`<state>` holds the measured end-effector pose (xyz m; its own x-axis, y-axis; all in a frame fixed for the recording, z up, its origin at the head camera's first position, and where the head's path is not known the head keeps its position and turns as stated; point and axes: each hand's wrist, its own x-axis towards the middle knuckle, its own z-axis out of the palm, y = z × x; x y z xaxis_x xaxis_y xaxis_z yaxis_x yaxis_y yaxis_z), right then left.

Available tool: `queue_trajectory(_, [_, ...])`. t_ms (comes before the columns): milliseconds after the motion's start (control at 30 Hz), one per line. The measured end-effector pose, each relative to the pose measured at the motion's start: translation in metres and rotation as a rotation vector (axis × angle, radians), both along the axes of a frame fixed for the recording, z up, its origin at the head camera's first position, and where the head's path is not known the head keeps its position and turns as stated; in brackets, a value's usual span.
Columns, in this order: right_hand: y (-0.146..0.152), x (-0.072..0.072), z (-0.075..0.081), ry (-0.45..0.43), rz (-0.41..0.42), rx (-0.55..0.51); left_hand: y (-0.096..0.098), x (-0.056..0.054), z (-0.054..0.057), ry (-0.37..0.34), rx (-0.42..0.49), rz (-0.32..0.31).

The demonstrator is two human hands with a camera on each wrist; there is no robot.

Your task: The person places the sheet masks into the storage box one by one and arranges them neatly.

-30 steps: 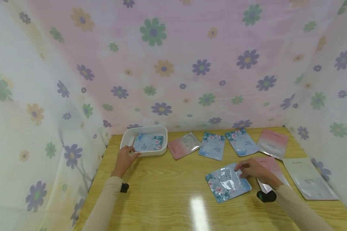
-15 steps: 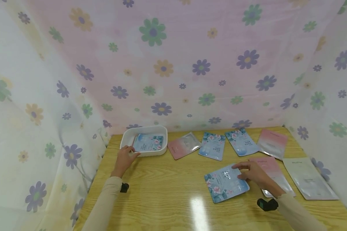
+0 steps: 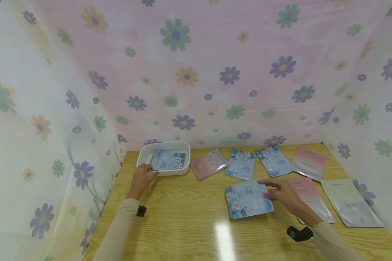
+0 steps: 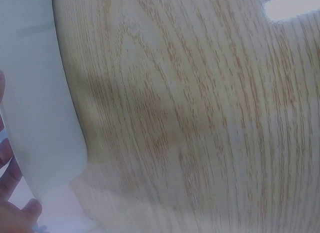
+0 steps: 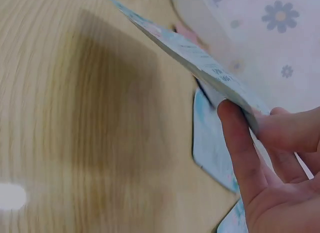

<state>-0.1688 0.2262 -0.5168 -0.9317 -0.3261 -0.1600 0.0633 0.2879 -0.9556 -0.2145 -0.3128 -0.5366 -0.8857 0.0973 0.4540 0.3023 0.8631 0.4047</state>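
Between thumb and fingers, my right hand (image 3: 285, 197) pinches the right edge of a blue floral sheet mask packet (image 3: 248, 202). The packet is tilted and held above the table, and its shadow shows in the right wrist view. At the back left, my left hand (image 3: 142, 181) grips the near-left rim of a white plastic tub (image 3: 170, 173), fingers over the rim and thumb outside. Inside the tub lies another blue floral packet (image 3: 168, 160), covering part of what is beneath it. The left wrist view shows mostly the tub's outer wall (image 4: 40, 93).
Along the back of the wooden table (image 3: 183, 224) lie a pink packet (image 3: 204, 166), two blue floral packets (image 3: 241, 165) and another pink one (image 3: 308, 163). A third pink packet (image 3: 308, 195) lies partly behind my right hand. A pale green packet (image 3: 351, 203) is at the far right.
My right hand has lifted the blue packet and carried it slightly left and away from me, uncovering more of the pink packet beside it. The left hand stays on the tub.
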Motion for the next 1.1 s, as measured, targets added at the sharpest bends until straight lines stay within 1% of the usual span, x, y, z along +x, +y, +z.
queue_trajectory(200, [-0.01,0.001,0.01,0.003,0.033,-0.058,0.001,0.001,0.001,0.023,-0.011,0.002])
queue_trajectory(367, [-0.02,-0.001,0.015,0.012,0.007,-0.083,0.001,0.0,0.0,0.046,-0.008,-0.008])
queue_trajectory(533, [-0.032,-0.003,0.021,0.003,-0.004,-0.119,-0.001,-0.002,-0.002,0.03,-0.002,-0.01])
queue_trajectory(667, [-0.043,-0.005,0.024,0.02,-0.004,-0.159,-0.001,-0.001,-0.003,0.011,0.005,-0.007])
queue_trajectory(867, [-0.06,-0.012,0.027,0.041,0.003,-0.203,0.0,-0.001,-0.001,0.028,0.009,-0.004])
queue_trajectory(1100, [-0.079,-0.023,0.027,-0.004,-0.017,-0.273,0.001,0.0,0.001,0.02,0.015,0.001])
